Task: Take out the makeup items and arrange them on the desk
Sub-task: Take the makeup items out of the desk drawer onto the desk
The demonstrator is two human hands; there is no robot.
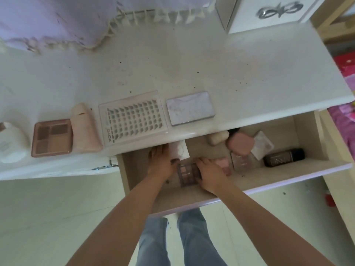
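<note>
Inside open drawer, near its front-left corner: eyeshadow palette grasped between left hand and right hand.

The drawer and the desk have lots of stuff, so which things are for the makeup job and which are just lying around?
For the job:
- small purple eyeshadow palette, held by both hands
- brown four-pan palette
- pink squeeze tube
- clear lash tray
- pale rectangular compact
- black-capped bottle

Just lying about:
- lilac tasselled cloth
- white box
</note>
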